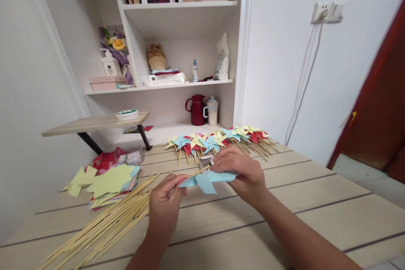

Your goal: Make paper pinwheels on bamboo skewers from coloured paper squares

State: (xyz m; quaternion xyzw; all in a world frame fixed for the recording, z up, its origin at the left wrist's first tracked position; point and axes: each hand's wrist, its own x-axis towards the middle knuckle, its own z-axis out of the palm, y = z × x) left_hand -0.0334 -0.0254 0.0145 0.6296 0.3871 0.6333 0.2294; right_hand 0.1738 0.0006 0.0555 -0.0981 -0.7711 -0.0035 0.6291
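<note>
Now the left hand [165,199] pinches stick [201,171] and blue pinwheel [205,182], the right hand [243,171] gripping its right end, seemingly for steadiness.

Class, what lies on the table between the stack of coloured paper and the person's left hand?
A spread of thin sticks lies between the paper stack and the left hand, as the head view shows.

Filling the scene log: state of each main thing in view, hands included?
Left hand: closed, pinching stick
Right hand: closed on blue pinwheel
Blue pinwheel: folded, held up
Stick: held, against blue pinwheel
Assembled pinwheels: lying grouped
Loose sticks: spread in a pile
Paper sheets: stacked unevenly
Red jug: upright
Cup: upright, lidded
Plug: in socket
</note>
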